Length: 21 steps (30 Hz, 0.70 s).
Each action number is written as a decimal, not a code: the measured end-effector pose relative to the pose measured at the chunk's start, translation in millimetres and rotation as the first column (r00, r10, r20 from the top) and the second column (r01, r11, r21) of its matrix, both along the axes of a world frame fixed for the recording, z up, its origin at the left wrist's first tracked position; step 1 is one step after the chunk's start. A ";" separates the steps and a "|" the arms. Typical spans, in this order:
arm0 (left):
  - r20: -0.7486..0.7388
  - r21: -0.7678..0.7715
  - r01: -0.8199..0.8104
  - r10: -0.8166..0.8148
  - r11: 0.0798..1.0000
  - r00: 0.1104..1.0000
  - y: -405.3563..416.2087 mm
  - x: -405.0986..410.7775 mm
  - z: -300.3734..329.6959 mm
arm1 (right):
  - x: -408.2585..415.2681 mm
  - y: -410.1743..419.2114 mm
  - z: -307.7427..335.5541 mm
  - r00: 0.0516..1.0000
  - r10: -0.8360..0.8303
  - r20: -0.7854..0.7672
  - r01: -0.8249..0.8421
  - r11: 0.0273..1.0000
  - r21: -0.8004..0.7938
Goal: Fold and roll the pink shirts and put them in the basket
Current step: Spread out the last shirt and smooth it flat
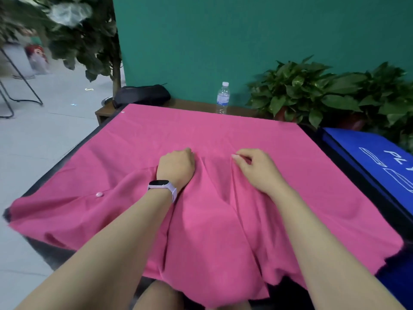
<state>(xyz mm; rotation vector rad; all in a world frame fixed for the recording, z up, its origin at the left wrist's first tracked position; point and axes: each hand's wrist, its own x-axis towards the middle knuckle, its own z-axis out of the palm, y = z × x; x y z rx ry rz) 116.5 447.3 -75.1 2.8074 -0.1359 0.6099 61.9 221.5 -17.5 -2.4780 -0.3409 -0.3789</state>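
Gripping cloth w/ both hands in the head view: left hand [176,166] is fisted on a bunch of the pink shirt [223,135], right hand [254,168] pinches a ridge just right of it, fingers curled. Shirt lies spread under and around both hands, near hem spilling off the table [107,113] edge toward the person. Long axis: prob. near-to-far, away from the wrists. Hands about equally near the centre pleat between them. No basket visible.
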 end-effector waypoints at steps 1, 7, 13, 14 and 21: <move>0.000 -0.007 -0.001 0.001 1.000 1.000 0.5 0.3 0.0 | 13.5 2.0 3.1 1.000 -0.003 0.020 0.003 1.000 -0.013; 0.029 -0.036 0.004 -0.003 0.999 1.000 1.8 3.3 -2.4 | 54.5 2.7 -33.5 0.961 -0.262 0.092 0.277 0.925 -0.259; 0.039 -0.019 0.005 -0.004 1.000 0.999 -0.4 6.7 -4.8 | 54.5 1.1 -45.6 0.950 -0.275 0.151 0.306 0.916 -0.257; 0.033 -0.014 0.002 -0.002 1.000 0.999 -0.3 4.5 -4.2 | 52.8 2.4 -44.5 0.951 -0.279 0.134 0.306 0.914 -0.266; -0.009 0.009 -0.002 0.002 1.000 1.000 2.4 -31.2 -2.6 | 21.2 1.8 -42.5 0.958 -0.278 0.071 0.286 0.915 -0.284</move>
